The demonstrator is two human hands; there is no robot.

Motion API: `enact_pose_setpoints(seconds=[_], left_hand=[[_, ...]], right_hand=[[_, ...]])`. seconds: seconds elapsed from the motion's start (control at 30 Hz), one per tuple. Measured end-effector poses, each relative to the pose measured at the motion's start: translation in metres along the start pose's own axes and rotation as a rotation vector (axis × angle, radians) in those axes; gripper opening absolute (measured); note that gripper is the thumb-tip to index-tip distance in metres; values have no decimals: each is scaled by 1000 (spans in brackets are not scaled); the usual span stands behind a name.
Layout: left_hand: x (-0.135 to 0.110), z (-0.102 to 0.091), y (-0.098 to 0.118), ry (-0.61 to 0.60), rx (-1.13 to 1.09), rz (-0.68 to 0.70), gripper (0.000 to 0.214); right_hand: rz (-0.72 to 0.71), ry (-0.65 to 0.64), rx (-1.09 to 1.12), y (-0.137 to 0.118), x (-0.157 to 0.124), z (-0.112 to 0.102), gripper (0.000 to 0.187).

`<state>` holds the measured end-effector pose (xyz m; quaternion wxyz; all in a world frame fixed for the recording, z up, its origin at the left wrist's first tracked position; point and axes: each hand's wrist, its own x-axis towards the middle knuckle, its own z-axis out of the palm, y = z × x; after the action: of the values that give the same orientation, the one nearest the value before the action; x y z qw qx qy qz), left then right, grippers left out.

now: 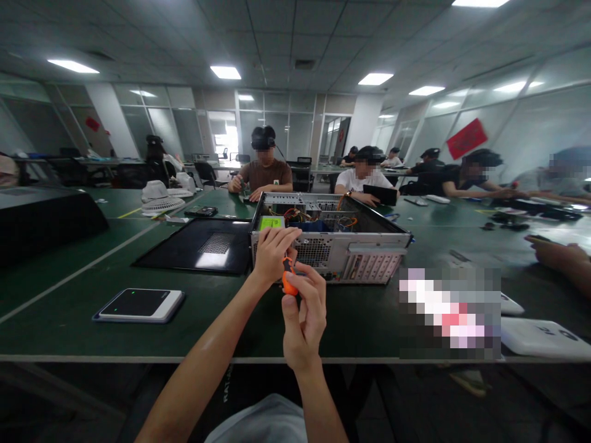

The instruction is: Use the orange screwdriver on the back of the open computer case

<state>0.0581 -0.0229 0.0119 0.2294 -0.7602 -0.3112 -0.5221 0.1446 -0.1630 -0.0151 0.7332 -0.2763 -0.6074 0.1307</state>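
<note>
An open computer case lies on its side in front of me, its rear panel facing my hands. My right hand is closed around the handle of an orange and black screwdriver, which points away toward the rear panel. The screwdriver's tip is hidden behind my left hand. My left hand rests at the left corner of the panel, its fingers stretched along the top edge and its thumb near the shaft. Just behind them sits a box with a yellow-green label inside the case, with coloured cables beside it.
A black side panel lies left of the case, with a hard drive behind it. A white-and-black device is nearer me. White fans stand farther back. A white case lies right; co-workers sit across and beside the table.
</note>
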Motion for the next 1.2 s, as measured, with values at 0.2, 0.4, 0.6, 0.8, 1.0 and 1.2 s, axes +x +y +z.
enact_pose_setpoints(seconds=[0.2,0.4,0.6,0.8,1.0,1.2], left_hand=[[-2,2,-1,-25,20,-20,48],[0,1,-1,-17,38,-12,46],[0,-1,0,-21,7,-9,48],[0,-1,0,-37,26,-19,48],[1,-1,2,-23,37,-35,46],[-1,-1,2,0,16,-8,47]], right_hand=[[31,-19,91,-2,0,1,35],[40,-39,127,-2,-1,3,26],[10,42,-42,-3,-3,4,29],[19,36,-89,-1,-3,1,18],[17,117,13,3,1,8,27],[-11,145,-51,1,7,2,17]])
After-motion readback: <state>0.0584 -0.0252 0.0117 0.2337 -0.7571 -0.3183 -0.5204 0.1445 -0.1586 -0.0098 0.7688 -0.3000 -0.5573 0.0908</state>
